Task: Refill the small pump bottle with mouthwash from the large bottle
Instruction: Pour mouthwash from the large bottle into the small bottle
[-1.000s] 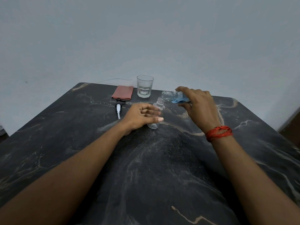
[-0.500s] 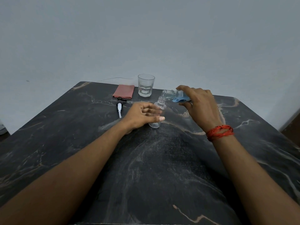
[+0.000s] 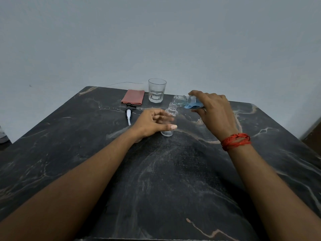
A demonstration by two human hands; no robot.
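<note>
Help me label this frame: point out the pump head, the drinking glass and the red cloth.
pump head (image 3: 128,116), head view, white stem.
drinking glass (image 3: 157,90), head view, side wall.
red cloth (image 3: 133,96), head view, its centre.

Dark marble, a pale wall, and a few spots of colour.
The table was black marble veined in tan and off-white, filling the lower frame; the wall above it was a flat, pale blue-grey. Near the centre, the folded cloth was dusty pink, the drinking glass colourless, and the pump head white with a black collar. The small pump bottle was clear, and the large bottle was clear with blue liquid. At right, a thread band was bright red.
</note>
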